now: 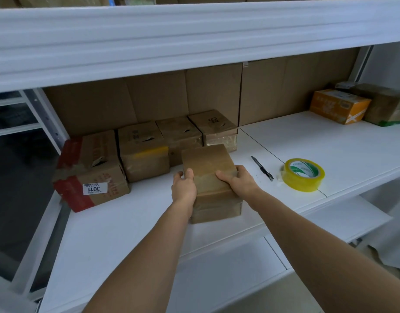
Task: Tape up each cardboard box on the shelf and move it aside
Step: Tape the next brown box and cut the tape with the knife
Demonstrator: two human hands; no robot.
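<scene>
Soft, even light, fairly bright on the white shelf (330, 141); the left of the frame is dim. Wide-angle bending bows the upper shelf edge (194, 41), which looks smeared.

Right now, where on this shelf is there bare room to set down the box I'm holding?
Bare white shelf lies left of the held box, in front of the 3011 box. A wide patch runs between the tape roll and the orange box. The back left is crowded by a row of boxes; the knife narrows the middle.
</scene>
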